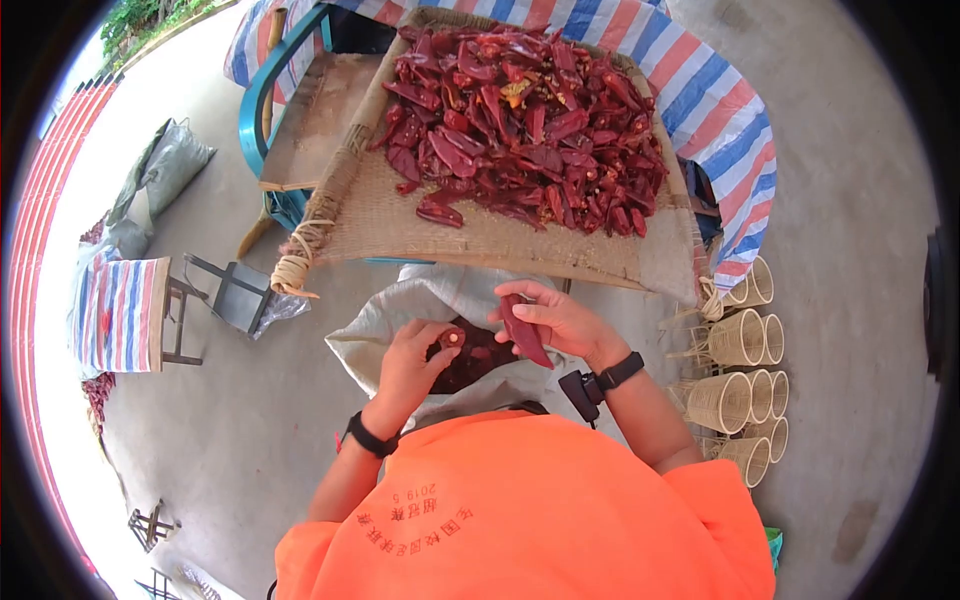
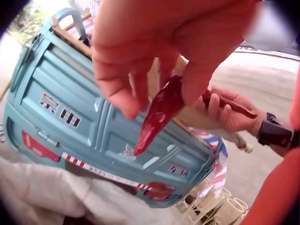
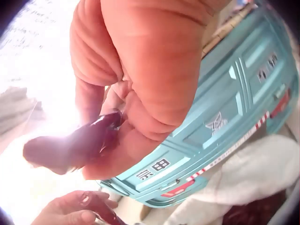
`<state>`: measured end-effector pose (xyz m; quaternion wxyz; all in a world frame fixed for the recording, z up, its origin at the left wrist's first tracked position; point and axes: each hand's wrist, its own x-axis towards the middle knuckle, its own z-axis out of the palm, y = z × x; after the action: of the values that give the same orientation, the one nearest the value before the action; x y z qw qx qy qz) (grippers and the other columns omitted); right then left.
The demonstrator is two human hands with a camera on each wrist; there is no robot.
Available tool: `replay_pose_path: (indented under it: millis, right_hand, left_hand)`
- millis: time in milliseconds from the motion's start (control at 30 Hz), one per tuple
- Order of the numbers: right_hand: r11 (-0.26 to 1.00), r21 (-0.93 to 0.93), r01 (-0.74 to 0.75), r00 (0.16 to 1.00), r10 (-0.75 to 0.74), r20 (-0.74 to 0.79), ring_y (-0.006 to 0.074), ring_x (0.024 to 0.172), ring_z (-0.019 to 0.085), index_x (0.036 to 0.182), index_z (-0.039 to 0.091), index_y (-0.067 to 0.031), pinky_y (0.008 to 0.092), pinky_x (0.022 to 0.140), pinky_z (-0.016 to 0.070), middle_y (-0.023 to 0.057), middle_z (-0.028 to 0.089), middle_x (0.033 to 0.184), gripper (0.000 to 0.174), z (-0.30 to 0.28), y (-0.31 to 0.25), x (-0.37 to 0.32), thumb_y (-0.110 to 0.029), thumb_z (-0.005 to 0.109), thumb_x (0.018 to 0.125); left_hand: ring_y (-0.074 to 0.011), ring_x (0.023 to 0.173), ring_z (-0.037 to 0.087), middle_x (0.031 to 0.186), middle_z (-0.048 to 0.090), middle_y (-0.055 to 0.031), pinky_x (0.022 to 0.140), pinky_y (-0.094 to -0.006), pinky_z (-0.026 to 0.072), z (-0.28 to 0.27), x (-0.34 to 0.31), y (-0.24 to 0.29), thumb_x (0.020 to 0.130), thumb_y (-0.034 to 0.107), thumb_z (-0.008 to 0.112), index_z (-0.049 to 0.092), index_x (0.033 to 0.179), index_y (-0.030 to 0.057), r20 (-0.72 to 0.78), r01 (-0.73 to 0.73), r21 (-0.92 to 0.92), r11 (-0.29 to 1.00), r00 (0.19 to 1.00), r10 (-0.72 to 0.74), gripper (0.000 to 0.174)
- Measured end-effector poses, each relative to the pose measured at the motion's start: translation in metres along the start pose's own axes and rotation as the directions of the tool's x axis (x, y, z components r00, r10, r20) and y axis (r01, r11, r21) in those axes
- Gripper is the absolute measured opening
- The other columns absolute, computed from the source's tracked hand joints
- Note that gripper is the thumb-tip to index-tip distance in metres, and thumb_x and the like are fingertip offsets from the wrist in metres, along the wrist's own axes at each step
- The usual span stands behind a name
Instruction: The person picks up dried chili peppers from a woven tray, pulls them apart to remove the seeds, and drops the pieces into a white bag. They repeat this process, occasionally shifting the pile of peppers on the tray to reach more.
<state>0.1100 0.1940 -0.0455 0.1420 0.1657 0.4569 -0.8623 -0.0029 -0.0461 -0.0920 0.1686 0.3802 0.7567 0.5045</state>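
Note:
My left hand (image 1: 408, 362) pinches a red chili pepper (image 2: 161, 112) between thumb and fingers. Its pale stem end faces up in the head view, and its tip points down in the left wrist view. A second red chili pepper (image 1: 525, 332) is held between the thumb and fingers of my right hand (image 1: 568, 322). Both hands are apart, above the mouth of a white woven sack (image 1: 365, 335), where dark red peppers (image 1: 470, 372) show inside. In front of them, a woven tray (image 1: 400, 228) bears a heap of split red peppers (image 1: 530, 130).
The tray rests over a teal vehicle bed (image 2: 103, 122), with striped sheeting (image 1: 735, 130) along its edge. Several wicker baskets (image 1: 735, 340) stand at right. A dark stool (image 1: 232, 295), a cloth-covered table (image 1: 120, 315) and a grey-green bag (image 1: 175, 170) are at left.

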Motion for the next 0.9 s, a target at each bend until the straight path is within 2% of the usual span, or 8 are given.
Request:
replay_pose_path:
  millis: [133, 200, 400, 533, 567, 667, 733, 900]
  right_hand:
    - [0.968, -0.249, 0.041, 0.994, -0.066, -0.090, 0.0209, 0.110, 0.061, 0.136, 0.046, -0.0094, 0.0332, 0.092, 0.0489, 0.0092, 0.059, 0.121, 0.042, -0.009, 0.026, 0.012, -0.008, 0.055, 0.095]
    - [0.934, -0.347, 0.083, 0.988, -0.123, -0.096, 0.0194, 0.114, 0.058, 0.137, 0.046, -0.0085, 0.0313, 0.097, 0.0453, 0.0080, 0.058, 0.122, 0.044, -0.020, 0.046, 0.023, -0.005, 0.055, 0.094]
    - [0.782, -0.613, 0.110, 0.986, -0.161, -0.028, 0.0160, 0.119, 0.051, 0.134, 0.046, -0.0047, 0.0286, 0.100, 0.0421, 0.0080, 0.054, 0.128, 0.045, -0.019, 0.075, 0.037, -0.008, 0.060, 0.091]
    - [0.510, -0.830, 0.226, 0.949, -0.307, 0.070, 0.0208, 0.111, 0.058, 0.125, 0.056, -0.0063, 0.0352, 0.091, 0.0470, 0.0080, 0.064, 0.114, 0.037, 0.056, -0.004, 0.011, -0.008, 0.062, 0.088]
    - [0.358, -0.889, 0.285, 0.887, -0.450, 0.103, 0.0228, 0.109, 0.059, 0.122, 0.058, -0.0060, 0.0364, 0.089, 0.0473, 0.0091, 0.065, 0.111, 0.035, 0.063, -0.018, 0.015, -0.007, 0.062, 0.087]
    - [-0.056, -0.964, 0.260, 0.640, -0.738, 0.215, 0.0283, 0.103, 0.060, 0.113, 0.061, -0.0060, 0.0391, 0.085, 0.0486, 0.0111, 0.066, 0.102, 0.029, 0.076, -0.051, 0.048, -0.007, 0.062, 0.084]
    - [-0.177, -0.976, 0.125, 0.504, -0.836, 0.216, 0.0314, 0.099, 0.058, 0.107, 0.063, -0.0070, 0.0400, 0.083, 0.0497, 0.0110, 0.066, 0.096, 0.024, 0.073, -0.059, 0.087, -0.008, 0.062, 0.083]
    - [-0.090, -0.996, 0.006, 0.608, -0.790, 0.075, 0.0302, 0.095, 0.059, 0.109, 0.063, -0.0080, 0.0401, 0.083, 0.0487, 0.0099, 0.067, 0.095, 0.027, 0.065, -0.058, 0.119, -0.005, 0.060, 0.082]
  left_hand:
    - [-0.0368, 0.105, 0.057, 0.114, 0.059, -0.0147, 0.090, -0.0438, 0.0473, 0.028, -0.027, -0.055, 0.076, 0.019, 0.072, 0.060, 0.118, 0.0103, 0.206, 0.072, 0.325, 0.943, 0.968, -0.145, 0.044]
    - [-0.0383, 0.113, 0.054, 0.123, 0.056, -0.0170, 0.093, -0.0428, 0.0455, 0.026, -0.030, -0.064, 0.076, 0.024, 0.071, 0.060, 0.118, 0.0101, 0.552, 0.182, 0.462, 0.868, 0.707, -0.442, 0.046]
    - [-0.0356, 0.104, 0.059, 0.118, 0.058, -0.0159, 0.088, -0.0536, 0.0467, 0.071, -0.066, -0.129, 0.081, 0.033, 0.062, 0.067, 0.108, 0.0205, 0.622, -0.076, 0.511, 0.856, 0.721, -0.307, 0.030]
    - [-0.0391, 0.115, 0.055, 0.118, 0.059, -0.0151, 0.091, -0.0587, 0.0431, 0.095, -0.078, -0.155, 0.082, 0.035, 0.058, 0.069, 0.105, 0.0162, 0.775, 0.017, 0.456, 0.890, 0.484, -0.406, 0.031]
    - [-0.0354, 0.112, 0.059, 0.121, 0.063, -0.0175, 0.087, -0.0452, 0.0478, 0.101, -0.069, -0.158, 0.081, 0.036, 0.064, 0.070, 0.109, 0.0146, 0.860, -0.005, 0.432, 0.902, 0.302, -0.411, 0.036]
    - [-0.0296, 0.101, 0.064, 0.113, 0.067, -0.0162, 0.084, -0.0398, 0.0486, 0.101, -0.080, -0.142, 0.084, 0.030, 0.062, 0.070, 0.108, 0.0060, 0.819, 0.528, 0.360, 0.769, 0.217, -0.532, 0.034]
    - [-0.0189, 0.097, 0.063, 0.115, 0.067, -0.0107, 0.083, -0.0379, 0.0486, 0.100, -0.087, -0.136, 0.092, 0.020, 0.056, 0.065, 0.111, -0.0030, 0.864, 0.908, 0.157, 0.390, 0.065, -0.499, 0.031]
    - [-0.0190, 0.085, 0.066, 0.105, 0.069, -0.0112, 0.077, -0.0358, 0.0498, 0.072, -0.074, -0.093, 0.089, 0.018, 0.057, 0.067, 0.107, -0.0005, 0.826, 0.949, 0.152, 0.276, 0.031, -0.563, 0.027]
